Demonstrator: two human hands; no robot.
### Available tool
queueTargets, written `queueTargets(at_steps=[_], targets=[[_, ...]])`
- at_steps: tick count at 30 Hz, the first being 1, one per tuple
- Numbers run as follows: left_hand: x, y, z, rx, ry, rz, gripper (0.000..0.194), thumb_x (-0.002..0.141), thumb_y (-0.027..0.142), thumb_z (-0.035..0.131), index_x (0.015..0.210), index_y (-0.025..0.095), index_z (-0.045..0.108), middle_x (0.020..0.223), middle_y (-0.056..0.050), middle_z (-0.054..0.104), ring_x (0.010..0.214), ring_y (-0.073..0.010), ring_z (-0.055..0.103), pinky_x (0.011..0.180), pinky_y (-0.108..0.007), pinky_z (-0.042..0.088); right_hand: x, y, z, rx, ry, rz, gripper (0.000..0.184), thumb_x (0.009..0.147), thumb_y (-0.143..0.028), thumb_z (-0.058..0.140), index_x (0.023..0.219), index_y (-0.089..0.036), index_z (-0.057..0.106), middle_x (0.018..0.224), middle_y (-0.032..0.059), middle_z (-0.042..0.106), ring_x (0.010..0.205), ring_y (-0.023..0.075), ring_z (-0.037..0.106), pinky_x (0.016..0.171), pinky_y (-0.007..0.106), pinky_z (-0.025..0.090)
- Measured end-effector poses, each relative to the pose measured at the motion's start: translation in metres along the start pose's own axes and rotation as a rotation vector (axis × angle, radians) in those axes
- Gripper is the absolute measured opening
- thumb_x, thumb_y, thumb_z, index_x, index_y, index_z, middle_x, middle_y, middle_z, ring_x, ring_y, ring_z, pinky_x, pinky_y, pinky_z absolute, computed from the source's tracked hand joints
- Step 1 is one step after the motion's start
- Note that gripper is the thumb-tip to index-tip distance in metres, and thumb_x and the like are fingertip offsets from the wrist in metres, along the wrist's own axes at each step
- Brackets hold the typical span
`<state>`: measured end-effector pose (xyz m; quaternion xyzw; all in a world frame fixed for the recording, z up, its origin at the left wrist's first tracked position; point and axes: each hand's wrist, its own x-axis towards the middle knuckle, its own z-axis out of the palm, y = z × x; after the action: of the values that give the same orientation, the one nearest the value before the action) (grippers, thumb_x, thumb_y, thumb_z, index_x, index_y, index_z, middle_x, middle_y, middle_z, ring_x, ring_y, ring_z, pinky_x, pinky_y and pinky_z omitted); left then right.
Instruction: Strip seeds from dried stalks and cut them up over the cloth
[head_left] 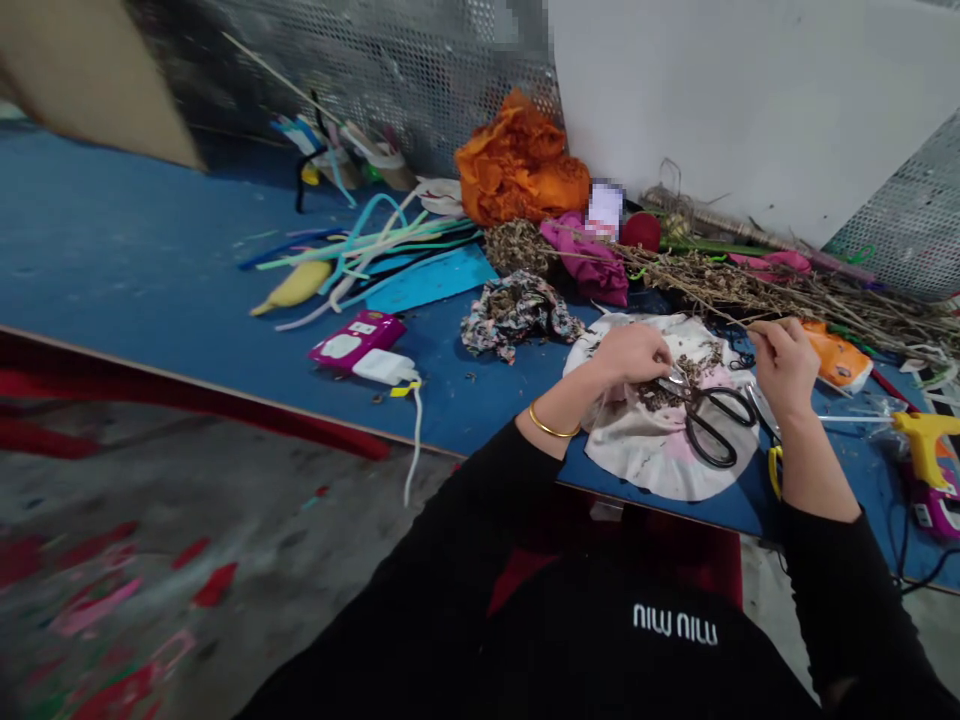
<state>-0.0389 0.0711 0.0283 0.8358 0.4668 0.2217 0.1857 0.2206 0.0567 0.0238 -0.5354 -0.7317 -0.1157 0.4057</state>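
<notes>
My left hand is closed in a pinch over a round white cloth, beside the tips of black-handled scissors. What its fingers hold is too small to make out. Brown dried plant bits are scattered on the cloth, partly under the scissors. My right hand is raised at the cloth's right edge, thumb and fingers pinched together. A thin dried stem meets its fingertips. Left of the cloth lies a crumpled floral fabric with dried bits in it.
Dried stalks are piled along the back, near crumpled orange fabric. A yellow glue gun lies at the right. Pipe cleaners, a banana-shaped item and a purple-white device with a cable lie to the left.
</notes>
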Motion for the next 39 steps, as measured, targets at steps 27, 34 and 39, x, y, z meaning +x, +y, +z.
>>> queueTargets(at_steps=[27,34,39], targets=[[0.007,-0.051,-0.007,0.074,0.738,-0.265,0.016,0.094,0.024,0.061,0.082,0.021,0.072,0.089,-0.011,0.073,0.09,-0.0275,0.065,0.083,-0.038,0.044,-0.022,-0.045,0.013,-0.306,-0.073,-0.137,0.03,0.106,-0.024,0.046,0.113,-0.025,0.075,0.102,0.0054,0.068,0.075,0.013,0.058,0.062,0.027,0.037],[0.007,-0.047,-0.011,-0.139,0.802,-0.363,0.013,0.091,0.026,0.063,0.085,0.022,0.074,0.08,-0.005,0.075,0.078,-0.0224,0.064,0.075,-0.031,0.045,-0.028,-0.057,0.016,-0.368,0.062,-0.284,0.032,0.107,-0.021,0.043,0.109,-0.026,0.074,0.093,0.0042,0.069,0.073,0.0129,0.056,0.069,0.028,0.038],[0.005,-0.048,-0.018,-0.218,0.756,-0.147,0.011,0.082,0.025,0.072,0.071,0.023,0.073,0.072,-0.003,0.072,0.069,-0.0203,0.06,0.069,-0.031,0.041,-0.015,-0.035,0.009,-0.295,0.083,-0.075,0.034,0.109,-0.034,0.041,0.109,-0.03,0.075,0.096,0.0061,0.067,0.078,0.0173,0.058,0.074,0.032,0.043]])
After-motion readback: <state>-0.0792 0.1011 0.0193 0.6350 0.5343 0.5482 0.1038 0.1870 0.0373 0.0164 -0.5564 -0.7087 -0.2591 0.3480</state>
